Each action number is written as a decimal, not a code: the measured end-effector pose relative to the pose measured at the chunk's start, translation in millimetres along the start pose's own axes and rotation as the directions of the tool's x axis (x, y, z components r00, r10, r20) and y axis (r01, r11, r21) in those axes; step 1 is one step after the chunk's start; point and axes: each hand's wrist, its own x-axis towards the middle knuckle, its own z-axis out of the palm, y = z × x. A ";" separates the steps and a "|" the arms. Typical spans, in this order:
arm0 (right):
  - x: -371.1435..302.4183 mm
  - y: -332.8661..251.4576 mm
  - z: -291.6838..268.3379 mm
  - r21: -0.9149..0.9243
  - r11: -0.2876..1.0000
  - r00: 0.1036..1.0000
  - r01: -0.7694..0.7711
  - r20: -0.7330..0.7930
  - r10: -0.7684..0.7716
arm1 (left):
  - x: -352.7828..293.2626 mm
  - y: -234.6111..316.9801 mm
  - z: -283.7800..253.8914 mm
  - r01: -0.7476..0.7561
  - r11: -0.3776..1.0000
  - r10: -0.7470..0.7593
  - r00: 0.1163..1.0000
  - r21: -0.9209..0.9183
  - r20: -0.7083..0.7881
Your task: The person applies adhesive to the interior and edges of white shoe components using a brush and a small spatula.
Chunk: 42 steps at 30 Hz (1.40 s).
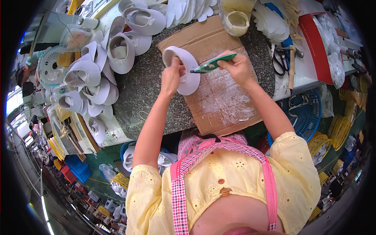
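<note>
My left hand [172,77] grips a white shoe upper [188,80], its fingers reaching into the opening. The piece is held over the left edge of a cardboard sheet [219,98] smeared with whitish residue. In my right hand [237,67] is a flat green tool [213,64] with a narrow dark tip. That tip points left, close to the upper's right side and my left fingers; whether it touches the upper I cannot tell. My right fingers are closed round the tool's far end.
Several similar white uppers [121,53] are piled at the left. A glue-crusted container [237,23] stands at the back, beside flat white pieces [270,23]. Black-handled scissors [279,62] and a hammer [293,58] lie at the right, above a blue basket [307,113].
</note>
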 end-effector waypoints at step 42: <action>76.7 -22.0 -90.0 -0.902 0.347 0.766 0.256 -0.029 -0.642 | -65.8 -72.3 -56.7 -0.323 0.019 0.717 0.664 0.946 0.213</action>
